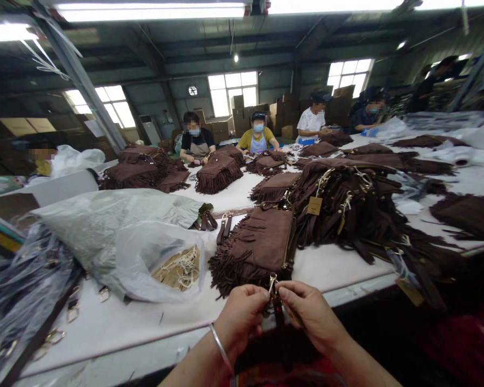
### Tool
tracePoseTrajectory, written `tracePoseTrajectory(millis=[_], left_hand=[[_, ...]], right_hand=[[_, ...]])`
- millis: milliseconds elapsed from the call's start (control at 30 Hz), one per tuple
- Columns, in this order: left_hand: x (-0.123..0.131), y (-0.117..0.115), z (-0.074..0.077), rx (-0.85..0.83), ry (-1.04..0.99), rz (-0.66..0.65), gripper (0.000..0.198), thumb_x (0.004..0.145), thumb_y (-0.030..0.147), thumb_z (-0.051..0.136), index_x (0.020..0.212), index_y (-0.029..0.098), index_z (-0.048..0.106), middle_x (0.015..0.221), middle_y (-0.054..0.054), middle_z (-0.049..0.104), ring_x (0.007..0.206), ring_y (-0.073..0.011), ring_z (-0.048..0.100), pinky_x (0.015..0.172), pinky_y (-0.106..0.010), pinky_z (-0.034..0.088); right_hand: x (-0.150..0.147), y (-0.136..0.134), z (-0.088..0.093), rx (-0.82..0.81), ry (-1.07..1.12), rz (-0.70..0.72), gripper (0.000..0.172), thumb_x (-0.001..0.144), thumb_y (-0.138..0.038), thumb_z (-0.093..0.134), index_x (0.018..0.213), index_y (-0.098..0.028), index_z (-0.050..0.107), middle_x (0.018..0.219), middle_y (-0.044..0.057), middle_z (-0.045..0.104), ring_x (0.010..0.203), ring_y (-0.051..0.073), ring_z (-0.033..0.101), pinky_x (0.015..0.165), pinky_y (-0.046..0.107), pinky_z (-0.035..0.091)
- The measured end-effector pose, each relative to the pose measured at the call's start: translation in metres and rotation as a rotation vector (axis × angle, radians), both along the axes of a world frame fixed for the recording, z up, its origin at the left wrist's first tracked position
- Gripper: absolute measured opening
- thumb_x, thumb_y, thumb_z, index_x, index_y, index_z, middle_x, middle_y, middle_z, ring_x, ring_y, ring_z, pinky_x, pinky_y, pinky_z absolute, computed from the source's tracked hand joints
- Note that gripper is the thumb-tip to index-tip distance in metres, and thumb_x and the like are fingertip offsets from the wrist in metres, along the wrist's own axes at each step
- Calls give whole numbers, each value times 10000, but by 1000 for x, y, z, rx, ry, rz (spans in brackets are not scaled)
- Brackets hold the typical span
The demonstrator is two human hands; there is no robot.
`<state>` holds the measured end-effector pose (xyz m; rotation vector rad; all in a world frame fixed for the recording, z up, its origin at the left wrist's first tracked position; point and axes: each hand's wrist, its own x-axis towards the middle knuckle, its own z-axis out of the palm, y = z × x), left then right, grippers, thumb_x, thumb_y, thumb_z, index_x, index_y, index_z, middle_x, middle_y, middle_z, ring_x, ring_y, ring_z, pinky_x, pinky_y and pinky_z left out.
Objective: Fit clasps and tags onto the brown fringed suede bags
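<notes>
A brown fringed bag (262, 236) lies flat at the table's front edge. From its near corner a gold clasp (272, 279) sticks out, with a dark brown strap (280, 322) hanging down over the edge. My left hand (246, 312) wears a bangle at the wrist and pinches white string beside the clasp from the left. Close on the right, my right hand (306, 312) is closed at the same clasp, thumb and forefinger on the string. A tan tag is partly hidden under its fingers. Both hands nearly touch.
An open plastic bag (161, 263) of tan tags with white strings lies on the left, beside a large grey bag (116, 220). Brown fringed bags (347, 204) are heaped at the right. Loose metal clasps (56, 337) lie front left. Several people (258, 141) sit across the table.
</notes>
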<state>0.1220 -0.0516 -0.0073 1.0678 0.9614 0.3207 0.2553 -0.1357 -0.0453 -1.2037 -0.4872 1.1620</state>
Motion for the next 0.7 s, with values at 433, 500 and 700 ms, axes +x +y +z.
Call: tracePoseTrajectory(millis=[433,500,700], left_hand=[[-6,-11,5,-153,-128,1,366,630,398,762,806,170,536,516,89,400,422,-42,302,395,-164,303],[-6,-13,5,-146,-121,1,365,639,406,762,797,163,540,544,72,431,431,-41,313,394,-164,297],[-4,-15,-1,-41,-76,45,368,643,442,751,771,160,553,491,76,429,393,-53,326,376,-182,303]], right_hand=[[-3,-3,1,-122,-184,101,424,729,-511,743,975,-166,757,831,56,729,727,174,606,592,255,425],[-6,0,2,-108,-146,116,422,739,-521,743,953,-158,754,846,62,722,738,174,606,576,247,416],[-11,6,0,-110,-13,76,392,652,-472,815,844,-138,741,779,49,695,674,154,586,581,252,422]])
